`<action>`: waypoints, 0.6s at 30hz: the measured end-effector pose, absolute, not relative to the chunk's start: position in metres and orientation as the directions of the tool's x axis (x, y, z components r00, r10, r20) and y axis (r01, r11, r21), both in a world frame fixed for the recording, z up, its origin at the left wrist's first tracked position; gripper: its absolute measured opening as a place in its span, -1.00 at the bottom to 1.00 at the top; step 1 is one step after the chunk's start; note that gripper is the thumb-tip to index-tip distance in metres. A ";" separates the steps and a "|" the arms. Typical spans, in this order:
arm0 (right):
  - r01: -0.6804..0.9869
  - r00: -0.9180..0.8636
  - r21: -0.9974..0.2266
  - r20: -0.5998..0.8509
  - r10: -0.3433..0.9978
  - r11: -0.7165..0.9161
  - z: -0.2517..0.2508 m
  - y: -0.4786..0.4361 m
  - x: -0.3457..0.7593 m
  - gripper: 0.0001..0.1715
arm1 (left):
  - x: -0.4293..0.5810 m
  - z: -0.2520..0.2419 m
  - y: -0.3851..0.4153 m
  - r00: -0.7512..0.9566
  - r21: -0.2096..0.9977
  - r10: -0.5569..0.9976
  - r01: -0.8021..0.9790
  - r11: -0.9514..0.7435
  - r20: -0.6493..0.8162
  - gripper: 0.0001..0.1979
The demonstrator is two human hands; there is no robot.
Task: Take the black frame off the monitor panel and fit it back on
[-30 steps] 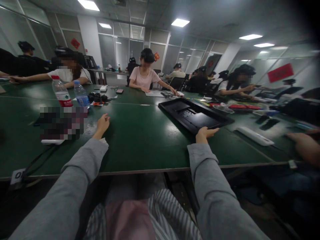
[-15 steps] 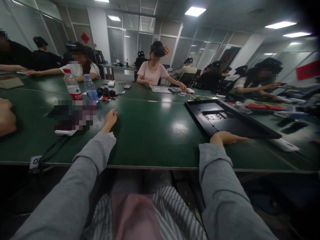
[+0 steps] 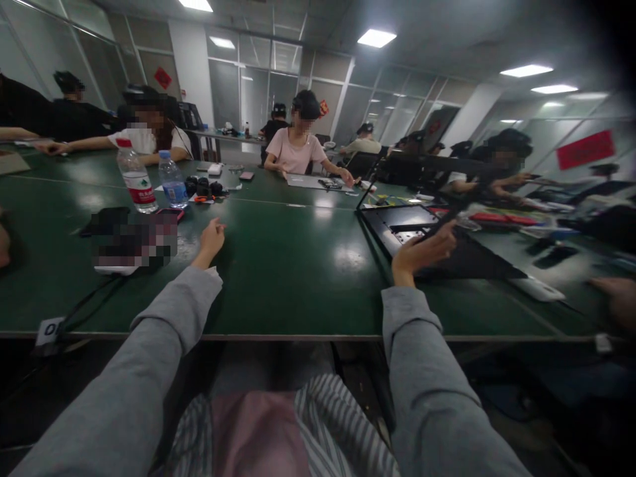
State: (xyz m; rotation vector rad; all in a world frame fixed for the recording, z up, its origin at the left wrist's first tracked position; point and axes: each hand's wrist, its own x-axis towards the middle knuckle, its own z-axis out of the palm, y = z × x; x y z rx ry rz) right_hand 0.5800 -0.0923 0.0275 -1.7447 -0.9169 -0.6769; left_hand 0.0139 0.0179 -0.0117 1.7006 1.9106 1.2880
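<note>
My right hand [image 3: 424, 254] grips the near edge of a thin black frame [image 3: 454, 209], which is tilted up off a flat black panel [image 3: 477, 255]. The panel lies on the green table [image 3: 288, 278], to the right. My left hand [image 3: 212, 237] hovers or rests over the table at left of centre, its fingers curled together; whether anything small is between them I cannot make out. Nearest to it are a phone with a pink edge [image 3: 171, 214] and some small black items [image 3: 203, 187].
Two water bottles, one red-capped [image 3: 136, 179] and one blue-capped [image 3: 173, 182], stand at the left. A white power strip [image 3: 539, 289] lies right of the panel. Across the table sits a person in pink [image 3: 297, 146]. Another person's hand [image 3: 616, 295] shows at the far right.
My right hand has risen and closed on the black frame, which is now lifted at an angle from the panel. My left hand stays nearly in place. The view has shifted slightly right.
</note>
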 end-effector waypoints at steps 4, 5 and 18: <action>0.930 0.360 -0.359 0.860 0.362 -0.073 0.032 -0.066 0.551 -0.16 | 0.013 -0.012 0.019 -0.286 0.760 0.898 0.645 -0.078 0.334 -0.48; 0.941 0.327 -0.334 0.872 0.364 -0.046 0.032 -0.063 0.547 -0.18 | 0.013 -0.011 0.018 -0.293 0.763 0.896 0.642 -0.075 0.334 -0.47; 0.817 0.480 -0.576 0.650 0.590 -0.030 0.024 -0.061 0.528 -0.19 | 0.032 0.003 0.005 -0.294 0.856 0.886 0.481 -0.188 0.360 -0.41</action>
